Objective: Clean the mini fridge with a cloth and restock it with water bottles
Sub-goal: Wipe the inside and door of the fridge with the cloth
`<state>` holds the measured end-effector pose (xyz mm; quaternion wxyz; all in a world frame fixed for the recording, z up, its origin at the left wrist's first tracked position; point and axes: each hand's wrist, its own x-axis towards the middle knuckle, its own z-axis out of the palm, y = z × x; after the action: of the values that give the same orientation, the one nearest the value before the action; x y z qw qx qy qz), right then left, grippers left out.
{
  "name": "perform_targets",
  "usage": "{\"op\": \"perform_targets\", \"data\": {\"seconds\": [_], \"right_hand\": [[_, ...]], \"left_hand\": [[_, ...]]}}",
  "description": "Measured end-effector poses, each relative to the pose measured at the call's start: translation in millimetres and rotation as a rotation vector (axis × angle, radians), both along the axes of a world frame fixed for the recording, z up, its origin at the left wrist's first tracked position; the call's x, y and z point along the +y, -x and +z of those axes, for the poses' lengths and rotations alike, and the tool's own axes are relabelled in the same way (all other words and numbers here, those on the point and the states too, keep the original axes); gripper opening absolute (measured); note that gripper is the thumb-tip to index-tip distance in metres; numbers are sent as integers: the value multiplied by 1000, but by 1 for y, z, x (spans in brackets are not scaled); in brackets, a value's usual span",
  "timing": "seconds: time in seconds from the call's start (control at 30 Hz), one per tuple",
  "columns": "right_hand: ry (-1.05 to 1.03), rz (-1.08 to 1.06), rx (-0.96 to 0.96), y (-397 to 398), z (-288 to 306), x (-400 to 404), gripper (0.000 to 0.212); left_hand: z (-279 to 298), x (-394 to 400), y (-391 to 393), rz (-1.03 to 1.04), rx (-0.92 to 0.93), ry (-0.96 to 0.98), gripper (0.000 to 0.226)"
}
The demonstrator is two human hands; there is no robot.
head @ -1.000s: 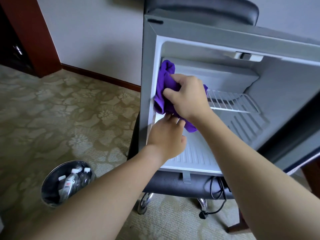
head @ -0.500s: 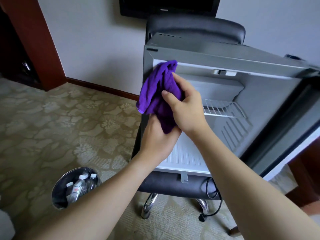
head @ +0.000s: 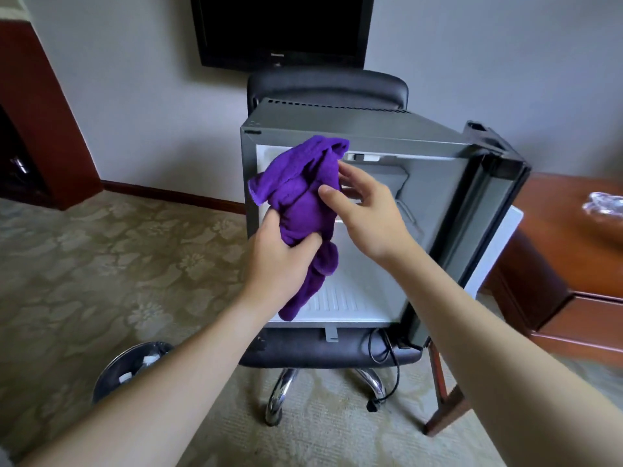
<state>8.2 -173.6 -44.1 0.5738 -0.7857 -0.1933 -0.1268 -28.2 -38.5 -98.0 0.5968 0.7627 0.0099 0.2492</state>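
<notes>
Left hand [head: 279, 261] grips purple cloth [head: 303, 203] mid-frame before open mini fridge [head: 371, 136]; right hand [head: 371, 210] fingers relaxed, thumb touching cloth.

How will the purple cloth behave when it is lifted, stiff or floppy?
Probably floppy: the purple cloth bunches in the left hand, and its lower end hangs limp below the grip. It looks light, since one hand holds it while the right hand only touches it with relaxed fingers. It seems unlikely to slip, as the surface looks fuzzy.
</notes>
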Motion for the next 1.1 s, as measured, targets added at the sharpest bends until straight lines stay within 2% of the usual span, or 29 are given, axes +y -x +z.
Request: {"op": "perform_targets", "data": {"seconds": [0.13, 0.33, 0.53, 0.63, 0.9, 1.1], "right_hand": [[-9, -36, 77, 15, 5, -25, 51], [2, -58, 117, 47, 6, -61, 86], [-50, -184, 115, 76, 11, -129, 79], [-64, -241, 110, 90, 13, -164, 74], [-89, -447, 102, 119, 11, -245, 85], [-186, -578, 85, 138, 7, -295, 59]], "left_hand": [[12, -14, 16, -23, -20, -39, 27], [34, -67, 36, -98, -13, -83, 17], [43, -131, 49, -234, 6, -156, 25], [46, -165, 56, -298, -8, -212, 20], [48, -251, 67, -451, -8, -199, 22], [47, -309, 65, -536, 4, -167, 22]]}}
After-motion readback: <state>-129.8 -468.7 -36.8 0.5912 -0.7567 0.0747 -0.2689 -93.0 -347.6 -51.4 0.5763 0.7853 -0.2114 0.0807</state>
